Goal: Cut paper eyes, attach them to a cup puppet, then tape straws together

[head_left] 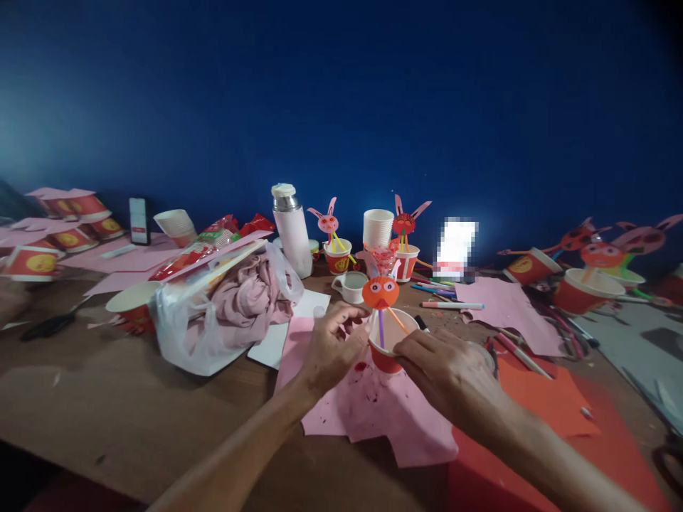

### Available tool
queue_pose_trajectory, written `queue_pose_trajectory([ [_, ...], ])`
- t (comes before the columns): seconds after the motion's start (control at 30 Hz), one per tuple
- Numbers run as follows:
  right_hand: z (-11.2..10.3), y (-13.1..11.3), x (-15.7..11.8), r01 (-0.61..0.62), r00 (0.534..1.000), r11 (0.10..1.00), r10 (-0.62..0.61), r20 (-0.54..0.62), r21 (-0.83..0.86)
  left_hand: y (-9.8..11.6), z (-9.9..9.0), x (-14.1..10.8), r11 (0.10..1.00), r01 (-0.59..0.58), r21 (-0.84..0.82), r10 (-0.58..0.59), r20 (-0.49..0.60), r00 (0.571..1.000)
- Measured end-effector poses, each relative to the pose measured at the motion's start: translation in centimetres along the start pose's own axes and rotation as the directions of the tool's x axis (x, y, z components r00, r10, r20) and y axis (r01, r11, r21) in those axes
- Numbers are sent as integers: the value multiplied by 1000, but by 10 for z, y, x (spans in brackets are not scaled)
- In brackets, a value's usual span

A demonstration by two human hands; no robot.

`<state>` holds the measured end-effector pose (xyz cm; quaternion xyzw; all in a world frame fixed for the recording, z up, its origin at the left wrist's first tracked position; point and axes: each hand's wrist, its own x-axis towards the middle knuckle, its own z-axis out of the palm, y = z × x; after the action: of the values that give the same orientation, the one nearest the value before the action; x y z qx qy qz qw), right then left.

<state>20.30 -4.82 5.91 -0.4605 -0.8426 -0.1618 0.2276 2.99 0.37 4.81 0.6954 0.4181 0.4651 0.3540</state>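
Note:
A red paper cup (386, 365) with a white rim is between my hands, above a pink paper sheet (427, 434). An orange paper face (380, 292) with drawn eyes and pink ears rises from it on a purple stick (381, 328). An orange stick (398, 320) slants from the face over the right rim. My left hand (337, 346) is closed at the cup's left side, fingers curled and thumb against its edge. On the right, my right hand (445, 361) grips the rim, its fingertips at the orange stick's end.
Behind stand a white mug (351, 287), stacked cups (378, 229), a thermos (292, 235) and finished-looking cup figures (338, 257). A plastic bag with cloth (245, 295) lies left. Markers (453, 306), orange paper (544, 398) and scissors (659, 405) lie right.

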Motion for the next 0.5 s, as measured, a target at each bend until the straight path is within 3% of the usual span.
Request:
queue_pose_trajectory([
  [0.3, -5, -13, 1, 73, 997, 995, -71, -26, 74, 6, 0, -5, 997, 12, 77, -12, -11, 1000],
  [0.5, -3, -14, -1, 120, 993, 982, -121, -3, 147, 7, -3, -5, 993, -60, 97, 59, 20, 998],
])
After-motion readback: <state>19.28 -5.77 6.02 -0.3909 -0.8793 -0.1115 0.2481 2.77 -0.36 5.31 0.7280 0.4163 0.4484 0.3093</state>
